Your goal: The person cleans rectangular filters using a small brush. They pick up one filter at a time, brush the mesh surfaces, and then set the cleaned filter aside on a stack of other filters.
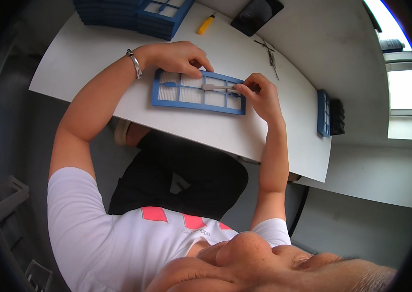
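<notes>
A rectangular filter with a blue frame and white pleats lies on the white table near its front edge. At its far edge is my left hand, thumb over the rim and fingers bent behind it, gripping that edge. My right hand, at the filter's right end, pinches a thin grey spatula-like tool. The tool's flat, wider end points left and lies over the middle of the filter. Whether that end touches the pleats I cannot tell. Part of the tool's handle is hidden in my right fingers.
At the far left of the table stands a stack of blue-framed filters. Beyond my hands lie a yellow-handled tool, a black tablet-like slab and several thin dark strips. Another blue frame and a black ribbed object sit at the right edge.
</notes>
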The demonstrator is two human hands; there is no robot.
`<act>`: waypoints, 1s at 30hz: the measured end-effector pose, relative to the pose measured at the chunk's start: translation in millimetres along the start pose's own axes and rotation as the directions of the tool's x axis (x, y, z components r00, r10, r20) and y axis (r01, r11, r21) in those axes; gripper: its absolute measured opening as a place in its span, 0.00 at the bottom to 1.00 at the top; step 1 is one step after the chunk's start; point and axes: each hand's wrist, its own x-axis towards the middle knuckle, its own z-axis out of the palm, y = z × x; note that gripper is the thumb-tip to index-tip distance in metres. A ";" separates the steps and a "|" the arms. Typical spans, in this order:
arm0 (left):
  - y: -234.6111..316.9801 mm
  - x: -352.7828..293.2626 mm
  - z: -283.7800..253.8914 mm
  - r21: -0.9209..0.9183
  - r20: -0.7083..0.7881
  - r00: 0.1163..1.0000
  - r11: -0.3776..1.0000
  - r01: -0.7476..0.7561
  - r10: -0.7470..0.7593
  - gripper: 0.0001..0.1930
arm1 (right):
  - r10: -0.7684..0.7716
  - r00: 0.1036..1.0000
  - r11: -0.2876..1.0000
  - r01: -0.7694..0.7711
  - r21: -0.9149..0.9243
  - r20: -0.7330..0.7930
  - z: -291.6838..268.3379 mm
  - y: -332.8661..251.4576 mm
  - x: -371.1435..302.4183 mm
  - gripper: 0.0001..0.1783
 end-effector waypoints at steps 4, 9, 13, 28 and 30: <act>-3.0 1.2 0.9 -0.034 0.007 0.999 0.999 -0.032 0.032 0.20 | -0.070 0.997 0.997 0.070 -0.040 -0.017 12.8 -16.3 -4.9 0.15; 4.3 1.0 -3.0 -0.026 0.042 0.999 0.999 -0.019 0.020 0.21 | -0.101 0.993 0.994 0.098 -0.041 -0.063 12.8 -13.1 -4.8 0.16; -1.4 0.6 0.2 -0.017 0.020 1.000 1.000 0.008 -0.008 0.21 | 0.023 0.998 0.997 -0.027 -0.066 -0.052 6.6 -12.8 -3.3 0.17; -0.3 1.4 -0.2 -0.022 0.023 0.999 1.000 0.023 -0.022 0.21 | 0.023 0.999 1.000 -0.023 -0.017 -0.039 10.3 -13.0 -4.0 0.12; -2.6 2.2 0.0 -0.028 0.009 1.000 1.000 0.010 -0.010 0.21 | -0.025 0.999 1.000 0.026 0.007 -0.042 16.5 -17.6 -4.8 0.12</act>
